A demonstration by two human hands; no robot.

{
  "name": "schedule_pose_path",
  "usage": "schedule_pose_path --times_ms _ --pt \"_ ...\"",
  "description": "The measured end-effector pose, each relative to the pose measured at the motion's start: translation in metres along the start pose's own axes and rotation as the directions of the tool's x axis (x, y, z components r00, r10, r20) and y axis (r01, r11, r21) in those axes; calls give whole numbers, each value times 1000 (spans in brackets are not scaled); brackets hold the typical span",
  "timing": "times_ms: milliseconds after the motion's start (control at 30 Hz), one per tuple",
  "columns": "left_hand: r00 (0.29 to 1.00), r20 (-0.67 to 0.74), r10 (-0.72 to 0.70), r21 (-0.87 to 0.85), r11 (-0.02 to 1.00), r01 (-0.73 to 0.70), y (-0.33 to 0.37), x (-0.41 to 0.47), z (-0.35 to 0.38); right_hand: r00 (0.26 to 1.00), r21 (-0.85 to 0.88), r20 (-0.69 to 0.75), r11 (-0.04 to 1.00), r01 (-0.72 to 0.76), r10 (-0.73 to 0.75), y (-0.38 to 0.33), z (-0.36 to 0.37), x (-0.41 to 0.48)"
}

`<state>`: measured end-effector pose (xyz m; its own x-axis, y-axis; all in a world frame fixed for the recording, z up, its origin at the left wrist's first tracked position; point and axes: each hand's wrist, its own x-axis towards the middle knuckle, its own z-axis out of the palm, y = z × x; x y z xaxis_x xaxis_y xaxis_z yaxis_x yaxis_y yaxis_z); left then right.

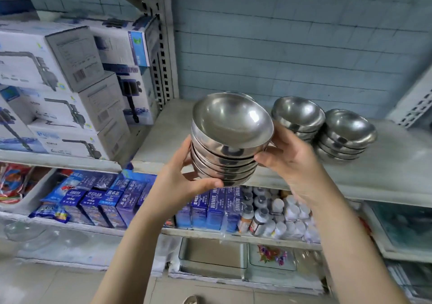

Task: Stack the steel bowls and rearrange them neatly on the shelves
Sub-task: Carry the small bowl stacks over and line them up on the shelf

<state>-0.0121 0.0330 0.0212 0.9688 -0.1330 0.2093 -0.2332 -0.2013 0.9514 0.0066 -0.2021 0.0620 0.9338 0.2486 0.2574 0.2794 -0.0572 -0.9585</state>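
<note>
I hold a stack of several nested steel bowls point(230, 140) in front of the white shelf point(385, 163), tilted a little toward me. My left hand point(187, 182) grips the stack from below and the left, thumb under its base. My right hand point(287, 156) grips its right side, thumb against the upper bowls. On the shelf behind stand two more stacks of steel bowls: one point(298, 116) just right of the held stack, another point(346, 135) further right. Another bowl's rim peeks out behind the held stack.
White pump boxes point(70, 88) fill the shelf section to the left, past a slotted upright post point(163, 46). The lower shelf holds blue cartons point(112, 200) and small white bottles point(280, 215). Glass trays point(210, 257) lie near the floor.
</note>
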Motion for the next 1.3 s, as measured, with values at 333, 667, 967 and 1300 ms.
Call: schedule_pose_path --times_ms 333,667,967,1300 --pt "954 293 62 -86 996 -38 61 -2 240 950 -21 -305 997 -75 65 -43 -200 -163" --pt "828 546 126 -117 990 -74 98 40 453 836 -57 -544 991 -117 68 -36 -376 -259" --pt "766 616 183 -239 970 -39 119 127 632 787 -109 -614 983 -149 52 -20 -552 -257" --pt "733 668 128 -178 984 -11 133 213 808 760 -113 -646 976 -186 70 10 -734 -249"
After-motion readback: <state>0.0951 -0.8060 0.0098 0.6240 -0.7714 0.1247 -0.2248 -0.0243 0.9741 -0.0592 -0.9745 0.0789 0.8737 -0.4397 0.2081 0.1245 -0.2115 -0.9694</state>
